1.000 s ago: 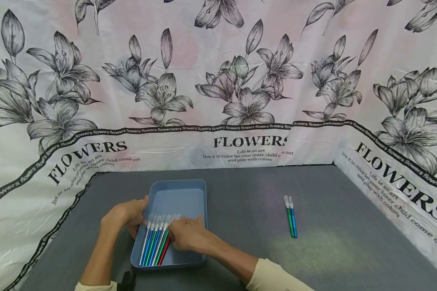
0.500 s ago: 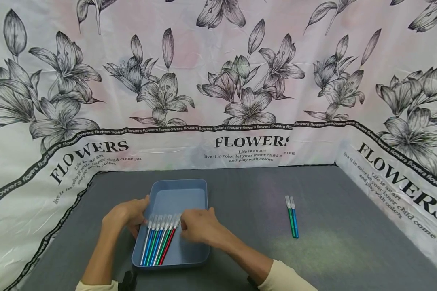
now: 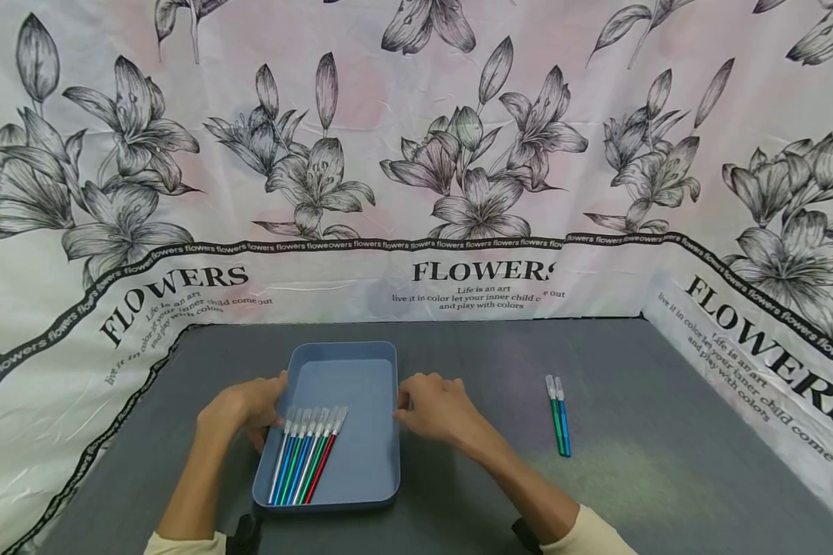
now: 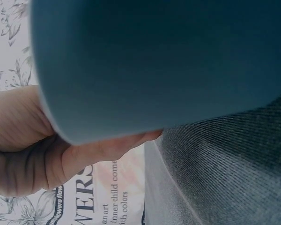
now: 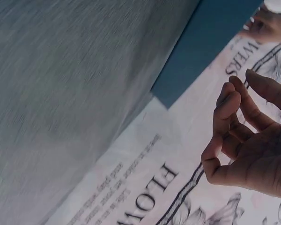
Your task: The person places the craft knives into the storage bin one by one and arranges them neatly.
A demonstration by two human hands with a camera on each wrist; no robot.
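My left hand (image 3: 243,408) holds the left side of a blue-grey tray (image 3: 347,370). Close up in the left wrist view, fingers (image 4: 103,151) lie along the far side of the tray (image 4: 131,84), partly hidden by it. Several slim pens (image 3: 305,455) with whitish caps lie side by side inside, at the tray's lower left; their barrels are silver, blue, green and red. Just off the tray's right wall is my right hand (image 3: 433,408). Seen from the right wrist, this hand (image 5: 253,140) has loosely bent fingers, thumb apart, and nothing in it.
Farther right on the dark grey table (image 3: 472,362), a green pen (image 3: 556,420) and a blue pen (image 3: 564,424) lie together. A flower-printed white sheet (image 3: 479,285) rises behind the table and along both sides.
From over the pens in the tray, my right hand has moved right, past the tray's right wall. The pens stay in the tray, and my left hand keeps its place.
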